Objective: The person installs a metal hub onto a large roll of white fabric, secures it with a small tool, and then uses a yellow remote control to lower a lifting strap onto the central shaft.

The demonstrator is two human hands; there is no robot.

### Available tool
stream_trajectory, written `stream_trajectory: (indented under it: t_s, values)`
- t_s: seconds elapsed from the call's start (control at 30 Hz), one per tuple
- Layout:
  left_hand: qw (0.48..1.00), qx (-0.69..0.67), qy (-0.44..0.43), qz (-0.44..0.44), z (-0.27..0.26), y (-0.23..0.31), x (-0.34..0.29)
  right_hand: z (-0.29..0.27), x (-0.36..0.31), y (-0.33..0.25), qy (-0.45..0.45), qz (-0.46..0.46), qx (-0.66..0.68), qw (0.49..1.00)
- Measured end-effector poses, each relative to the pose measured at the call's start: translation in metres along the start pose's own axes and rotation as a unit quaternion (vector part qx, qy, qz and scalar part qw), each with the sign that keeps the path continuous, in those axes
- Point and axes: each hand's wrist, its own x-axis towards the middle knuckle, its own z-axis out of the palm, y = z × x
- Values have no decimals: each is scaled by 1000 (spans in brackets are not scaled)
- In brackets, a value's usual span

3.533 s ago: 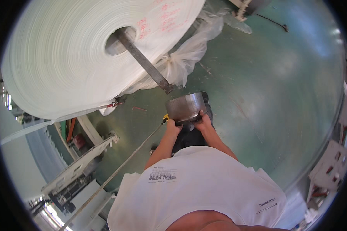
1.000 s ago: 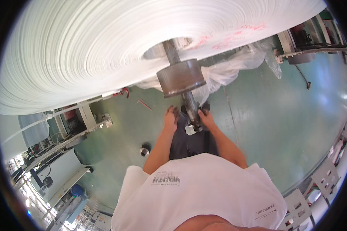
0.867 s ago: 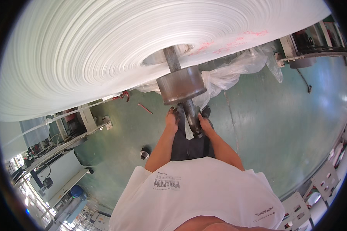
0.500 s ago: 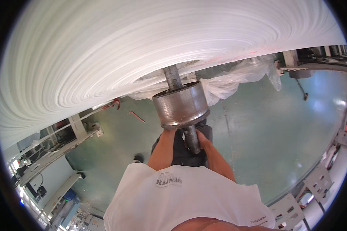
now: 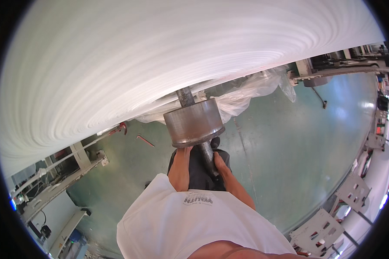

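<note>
A steel cylindrical collar [image 5: 194,123] with a flanged lower rim sits around a dark metal shaft [image 5: 207,156]. The shaft's far part enters the end of a huge white roll [image 5: 160,52]. My left hand [image 5: 184,152] reaches up under the near rim of the collar, which covers its fingers. Along the right side of the shaft's near end lies my right hand [image 5: 220,161], apparently against it. Its fingers are hidden behind the shaft, so I cannot tell whether they wrap round it.
Crumpled clear plastic film [image 5: 246,93] hangs under the roll. A red bar [image 5: 145,140] lies on the green floor [image 5: 281,142], with a red hook-shaped tool [image 5: 122,127] near the left frame. Machine frames [image 5: 84,156] stand left and far right; grey slotted plates [image 5: 317,231] line the right.
The view has shifted, moving the collar and shaft slightly left in the picture. My right hand now shows more beside the shaft. My left hand stays under the collar's rim.
</note>
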Motion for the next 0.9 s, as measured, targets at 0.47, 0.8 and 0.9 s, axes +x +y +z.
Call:
stream_trajectory:
  t_s: [0.47,0.8,0.9]
  values:
    - [998,42,17,-49,85,42,40,-2,-53,-11,45,-88,-146,984]
    - [997,67,-23,-26,153,62,124,-8,-66,-28,75,-118,-130,982]
    - [994,111,7,15,154,73,111,-6,-47,-5,79,-121,-139,980]
